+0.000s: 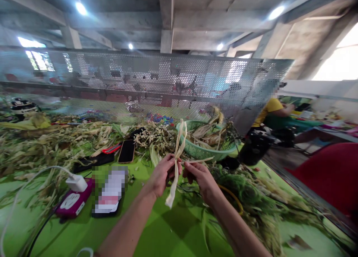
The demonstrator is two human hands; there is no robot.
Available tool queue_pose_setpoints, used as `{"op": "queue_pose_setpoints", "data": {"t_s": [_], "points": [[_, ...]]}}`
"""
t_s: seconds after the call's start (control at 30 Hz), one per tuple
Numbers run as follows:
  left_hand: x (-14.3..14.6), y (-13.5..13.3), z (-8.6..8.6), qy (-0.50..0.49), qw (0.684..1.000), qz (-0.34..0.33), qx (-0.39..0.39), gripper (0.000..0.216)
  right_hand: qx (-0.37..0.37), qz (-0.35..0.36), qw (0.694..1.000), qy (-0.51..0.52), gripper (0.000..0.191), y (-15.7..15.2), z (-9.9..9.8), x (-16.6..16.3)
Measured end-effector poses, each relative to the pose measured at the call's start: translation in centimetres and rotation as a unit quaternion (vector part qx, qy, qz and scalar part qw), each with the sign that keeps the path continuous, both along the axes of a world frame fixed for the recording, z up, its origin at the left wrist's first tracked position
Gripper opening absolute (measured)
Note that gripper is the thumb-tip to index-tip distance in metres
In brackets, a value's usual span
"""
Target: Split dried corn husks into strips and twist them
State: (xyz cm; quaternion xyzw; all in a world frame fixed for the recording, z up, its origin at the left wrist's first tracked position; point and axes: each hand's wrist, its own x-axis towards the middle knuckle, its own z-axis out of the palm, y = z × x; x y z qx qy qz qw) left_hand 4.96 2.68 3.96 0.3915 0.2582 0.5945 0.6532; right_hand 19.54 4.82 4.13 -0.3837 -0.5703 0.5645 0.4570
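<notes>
From the head view: a pale, husk-like strip (175,180) is held up over the table, pinched at its crossing by the left hand (163,173), fingers drawn in close. A thin strand (205,160) sticking out sideways looks to be nipped between the right hand's (197,171) thumb and finger (exact grip partly hidden). It can be judged featherlight, papery and bendy, not slippery, probably easily split, so it's best gripped at the crossing rather than the loose ends. The green table (140,219) is littered with dried scraps (69,137); a green basket (205,152) of husks is parked just beyond the hands. The room is closed off ahead by a perforated metal partition (134,74), under ceiling lamps (81,8), with a yellow-shirted person (272,106) seated off right.
</notes>
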Motion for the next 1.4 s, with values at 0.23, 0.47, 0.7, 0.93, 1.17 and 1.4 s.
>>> {"op": "queue_pose_setpoints", "data": {"t_s": [0.23, 0.47, 0.7, 0.93, 1.17, 1.4], "points": [[0.1, 0.5, -0.9, 0.111, 0.993, 0.026, 0.004, 0.029, 0.061, -0.070, 0.994, 0.064, 0.031, -0.1, 1.1, 0.7], [0.8, -0.2, -0.3, 0.136, 0.990, -0.031, 0.022, 0.029, 0.069, -0.101, 0.991, 0.052, 0.031, 0.4, 0.6, 0.4], [0.7, -0.4, -0.5, 0.126, 0.989, -0.071, 0.011, 0.022, 0.039, -0.066, 0.993, 0.094, 0.037, 0.5, 0.5, 0.5], [0.1, -0.6, -0.2, 0.154, 0.978, -0.128, 0.060, 0.021, 0.048, -0.077, 0.991, 0.096, 0.032, -0.2, 0.8, 0.2], [0.5, 0.3, -1.7, 0.149, 0.978, -0.138, 0.050, 0.033, 0.065, -0.064, 0.996, -0.003, 0.015, -0.4, 0.8, 0.0], [0.5, 1.1, -2.2, 0.239, 0.970, 0.007, 0.041, 0.025, 0.174, -0.064, 0.980, -0.074, 0.017, -0.1, 1.0, 1.0]]}}
